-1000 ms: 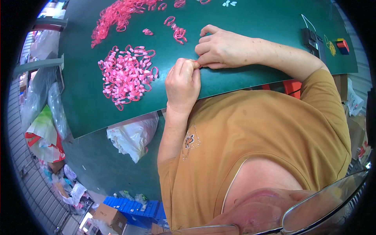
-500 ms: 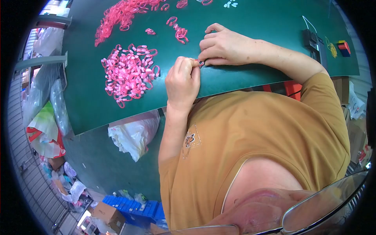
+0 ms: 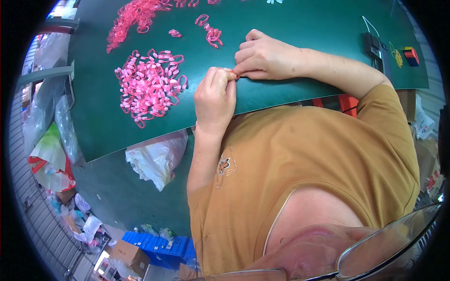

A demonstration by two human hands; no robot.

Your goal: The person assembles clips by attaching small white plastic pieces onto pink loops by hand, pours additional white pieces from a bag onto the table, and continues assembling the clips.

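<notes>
Pinching tight at the smooth green tabletop (image 3: 318, 28)!
Left hand (image 3: 215, 98) and right hand (image 3: 267, 57) meet, fingertips narrowed on one small reddish piece (image 3: 237, 77), right of a heap of pink plastic loops (image 3: 150, 86).

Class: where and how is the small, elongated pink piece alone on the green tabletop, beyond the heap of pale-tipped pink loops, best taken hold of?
Pinch the small, elongated pink piece across its middle, probably from straight above, thumb and forefinger along its long sides. It lies slantwise on the green tabletop with bare surface around it, leaving room on either side.
</notes>
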